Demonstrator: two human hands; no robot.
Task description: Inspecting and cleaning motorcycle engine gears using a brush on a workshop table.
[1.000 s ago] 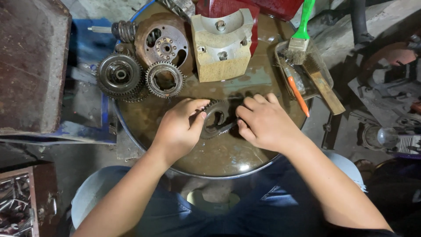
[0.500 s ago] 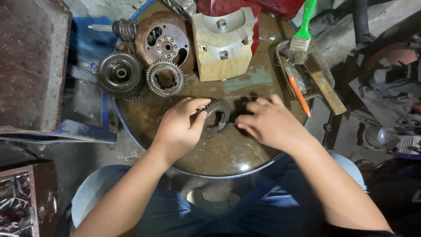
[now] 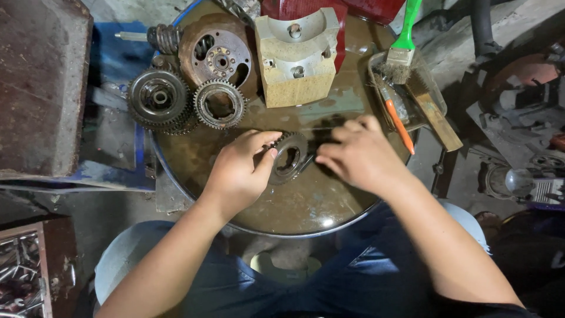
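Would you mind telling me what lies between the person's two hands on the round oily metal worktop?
In the head view, a dark toothed gear ring lies between the left hand and right hand; the left fingers touch its rim on the round worktop.

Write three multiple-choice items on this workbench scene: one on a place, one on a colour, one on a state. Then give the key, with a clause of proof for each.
1. Where does the pale metal block stand?
A. at the far side of the round tabletop
B. on the floor
C. on the person's lap

2. What colour is the handle of the brush?
A. red
B. green
C. black

3. How is the dark gear held?
A. lying untouched
B. lifted high above the top
C. gripped by the left hand low at the tabletop

Key: 1 A, it sits beyond the hands, near the far rim. 2 B, a bright green handle shows. 3 C, the left fingers clasp its rim while the right hand rests just beside it.
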